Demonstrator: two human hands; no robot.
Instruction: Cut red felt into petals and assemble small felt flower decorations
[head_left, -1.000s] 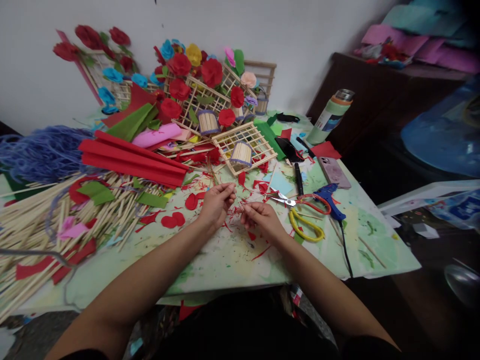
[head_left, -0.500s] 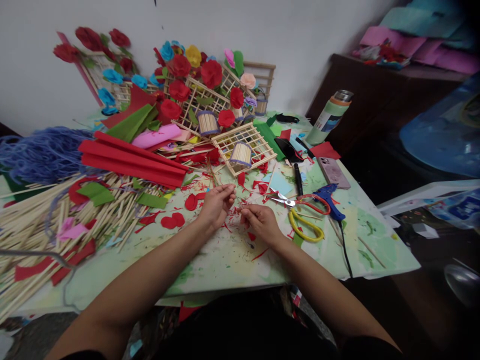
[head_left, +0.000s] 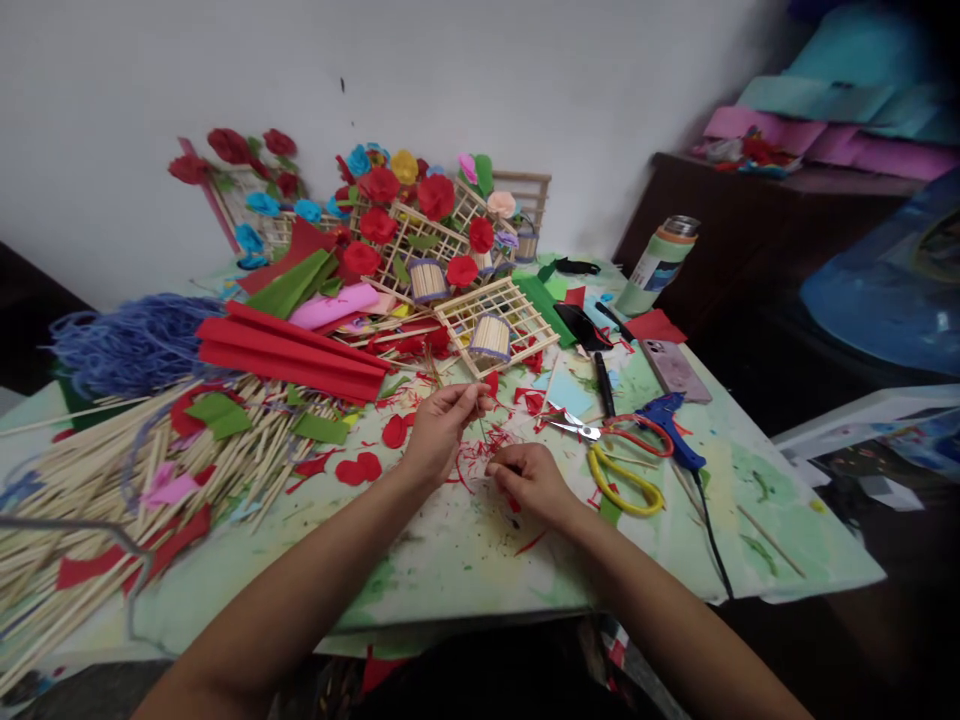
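Observation:
Over the middle of the table, my left hand [head_left: 444, 430] is closed in a pinch on the upper part of a thin dark green stem [head_left: 483, 428]. Lower and to the right, my right hand [head_left: 534, 482] has thumb and fingers pressed together near the stem's lower end. Whether it grips the stem is too fine to make out. Beneath both hands lie red paper shreds [head_left: 495, 445]. Red paper petals [head_left: 358, 468] rest left of my left hand. Scissors [head_left: 628, 480] with yellow and orange handles lie open right of my right hand.
Behind the hands stands a small stick lattice [head_left: 532, 312] with a basket on it, before paper flowers [head_left: 379, 185]. Bamboo sticks [head_left: 172, 470], folded red paper [head_left: 292, 355] and blue yarn [head_left: 135, 340] fill the left. A glue gun [head_left: 675, 425], phone [head_left: 675, 370] and bottle [head_left: 660, 265] are on the right.
My hands have drawn apart, the left rising relative to the right, and the thin stem now shows between them. The whole view has shifted, so the table sits lower in the picture.

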